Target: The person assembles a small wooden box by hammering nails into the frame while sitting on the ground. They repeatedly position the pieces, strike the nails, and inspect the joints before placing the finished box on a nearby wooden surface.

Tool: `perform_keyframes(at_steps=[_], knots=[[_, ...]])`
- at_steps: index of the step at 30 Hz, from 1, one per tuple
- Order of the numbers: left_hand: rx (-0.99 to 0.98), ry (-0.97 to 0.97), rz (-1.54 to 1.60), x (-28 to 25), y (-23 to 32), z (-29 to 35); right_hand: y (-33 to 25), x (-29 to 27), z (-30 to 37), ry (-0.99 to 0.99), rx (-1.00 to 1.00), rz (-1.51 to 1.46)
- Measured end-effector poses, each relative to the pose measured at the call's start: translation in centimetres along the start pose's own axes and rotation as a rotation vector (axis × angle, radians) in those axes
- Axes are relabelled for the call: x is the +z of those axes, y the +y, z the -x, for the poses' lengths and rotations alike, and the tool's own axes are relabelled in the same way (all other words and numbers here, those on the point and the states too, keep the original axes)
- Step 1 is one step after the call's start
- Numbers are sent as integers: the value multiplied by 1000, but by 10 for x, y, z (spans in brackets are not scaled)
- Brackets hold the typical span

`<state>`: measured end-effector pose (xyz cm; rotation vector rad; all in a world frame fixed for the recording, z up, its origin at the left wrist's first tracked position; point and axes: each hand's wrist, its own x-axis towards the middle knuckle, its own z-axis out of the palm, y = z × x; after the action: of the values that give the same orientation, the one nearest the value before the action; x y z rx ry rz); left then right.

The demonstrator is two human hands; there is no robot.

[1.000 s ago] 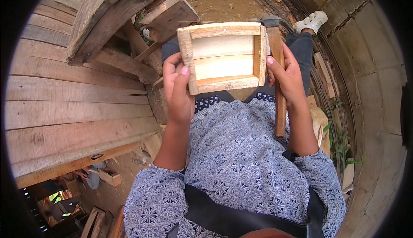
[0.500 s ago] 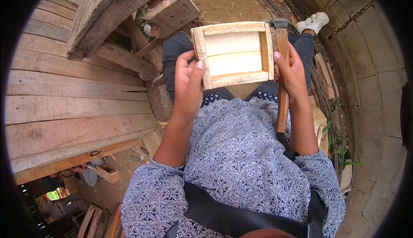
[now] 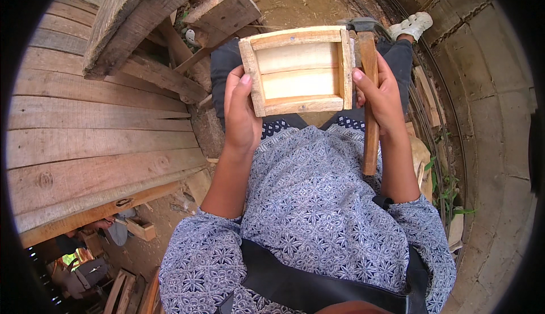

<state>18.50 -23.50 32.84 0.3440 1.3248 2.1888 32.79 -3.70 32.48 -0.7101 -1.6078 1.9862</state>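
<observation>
A shallow wooden box [image 3: 301, 107], with a pale two-board bottom inside a raised frame, is held up over my lap, its inside facing me. My left hand [image 3: 241, 109] is closed on its left side, thumb on the front. At the box's right side is my right hand [image 3: 379, 95], thumb pressed to the edge. That same hand also has a hammer [image 3: 370, 126] tucked in it, its wooden handle hanging down and its dark metal head at the top. The fingers behind the box are hidden.
To the left spreads a plank table [image 3: 102, 138], with a rough wooden stand [image 3: 147, 24] beyond it. A block wall [image 3: 488, 126] curves along the right, with metal rods [image 3: 417, 87] at its foot. Lower left, a person's hand [image 3: 105, 223] shows near a small wooden box [image 3: 141, 229].
The box has shifted slightly left and tilted a little, showing more of its inner right wall. Both hands keep their grip, and the hammer stays in the right hand.
</observation>
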Motion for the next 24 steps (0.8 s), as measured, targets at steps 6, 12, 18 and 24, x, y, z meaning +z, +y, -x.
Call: perform_keyframes(at_steps=[6, 12, 18, 24], knots=[[33, 44, -2, -2, -6, -1, 2, 2, 2, -60, 18, 26], [127, 125, -21, -7, 3, 0, 14, 6, -5, -98, 59, -8], [204, 159, 43, -10, 16, -8, 71, -7, -37, -130, 228, -33], [366, 149, 13, -14, 20, -13, 195, -37, -64, -97, 541, -21]])
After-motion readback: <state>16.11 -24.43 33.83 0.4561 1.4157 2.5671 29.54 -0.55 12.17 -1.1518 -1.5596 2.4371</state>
